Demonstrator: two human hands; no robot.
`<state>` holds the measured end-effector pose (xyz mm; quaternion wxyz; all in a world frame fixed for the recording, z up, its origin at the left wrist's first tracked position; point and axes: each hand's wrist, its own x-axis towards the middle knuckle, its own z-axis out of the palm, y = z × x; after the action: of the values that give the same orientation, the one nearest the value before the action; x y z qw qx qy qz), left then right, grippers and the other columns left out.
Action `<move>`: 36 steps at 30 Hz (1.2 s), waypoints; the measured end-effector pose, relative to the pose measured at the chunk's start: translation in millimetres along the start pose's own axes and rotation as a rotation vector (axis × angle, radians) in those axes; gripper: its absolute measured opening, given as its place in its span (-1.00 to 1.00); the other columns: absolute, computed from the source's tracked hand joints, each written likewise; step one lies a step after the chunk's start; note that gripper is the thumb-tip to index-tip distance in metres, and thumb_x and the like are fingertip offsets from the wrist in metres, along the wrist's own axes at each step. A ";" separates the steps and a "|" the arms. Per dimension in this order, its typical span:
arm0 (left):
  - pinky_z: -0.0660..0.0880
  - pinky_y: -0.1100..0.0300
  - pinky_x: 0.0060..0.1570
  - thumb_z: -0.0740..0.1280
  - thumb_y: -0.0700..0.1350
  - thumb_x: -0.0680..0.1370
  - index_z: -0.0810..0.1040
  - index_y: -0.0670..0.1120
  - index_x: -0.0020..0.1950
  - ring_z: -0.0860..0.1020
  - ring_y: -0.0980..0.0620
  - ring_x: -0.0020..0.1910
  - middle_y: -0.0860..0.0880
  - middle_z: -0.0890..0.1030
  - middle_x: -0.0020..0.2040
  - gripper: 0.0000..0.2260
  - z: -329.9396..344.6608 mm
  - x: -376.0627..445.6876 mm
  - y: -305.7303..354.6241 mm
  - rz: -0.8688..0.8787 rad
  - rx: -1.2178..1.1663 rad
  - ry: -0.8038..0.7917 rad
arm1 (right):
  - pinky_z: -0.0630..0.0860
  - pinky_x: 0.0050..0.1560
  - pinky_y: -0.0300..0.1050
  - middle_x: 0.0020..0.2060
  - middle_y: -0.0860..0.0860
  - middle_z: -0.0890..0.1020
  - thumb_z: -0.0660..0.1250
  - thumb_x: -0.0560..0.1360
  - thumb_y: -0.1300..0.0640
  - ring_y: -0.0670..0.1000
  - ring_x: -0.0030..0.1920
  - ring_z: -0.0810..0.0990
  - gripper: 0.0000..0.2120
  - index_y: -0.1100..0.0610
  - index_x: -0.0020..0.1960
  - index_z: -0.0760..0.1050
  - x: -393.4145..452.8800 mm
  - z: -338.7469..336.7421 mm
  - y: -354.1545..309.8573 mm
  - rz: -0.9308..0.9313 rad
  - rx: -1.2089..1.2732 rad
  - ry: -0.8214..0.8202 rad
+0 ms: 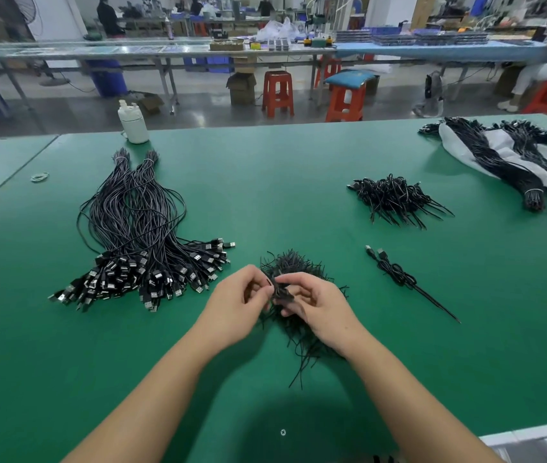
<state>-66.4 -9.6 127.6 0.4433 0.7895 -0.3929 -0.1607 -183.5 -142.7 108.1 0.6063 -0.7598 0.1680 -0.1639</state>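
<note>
Black twist ties (299,264): heaped loosely on the green surface (299,182), directly beneath and just beyond both grips.
Clump (280,292): a small bunch of ties was held between the two grips, raised just above the heap.
Left grip (242,299): fingers were curled, with thumb and fingertips pinched on a strand at the clump's left edge.
Right grip (319,305): closed around the clump's other side, with thumb and fingers wrapped on it.
Step in hand: judged to be the freeing of one single tie from the clump.
Done well: the clump was best kept steady in the right grip while one strand was drawn out lengthwise by the left, not sideways, so that neighbouring ties would not be dragged along.
Pinch point: an end of the strand was better taken than its middle, where the tangling looked thickest.
Coiled cable (395,270): laid to the outside of the right grip, well apart; judged the likely piece to be bound next.
Loose cable bundles (138,228): spread to the outside of the left grip, near but not touched.
Risk: several ties could be lifted at once and scattered.
</note>
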 end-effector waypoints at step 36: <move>0.37 0.04 -0.18 0.17 -0.38 0.38 0.51 -0.20 -0.16 0.39 -0.12 -0.22 -0.13 0.48 -0.20 -0.83 19.3 -0.3 -9.9 0.700 0.630 0.327 | 0.30 -0.42 -0.17 -0.51 0.03 0.45 0.23 0.65 -0.04 -0.04 -0.54 0.36 -0.54 0.31 -0.23 0.45 6.9 -2.2 -10.7 0.114 -0.003 -0.006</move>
<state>-73.5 -17.5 108.6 0.2665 0.7206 -0.5891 0.2503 -177.8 -145.5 119.3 0.6139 -0.7505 0.2095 -0.1263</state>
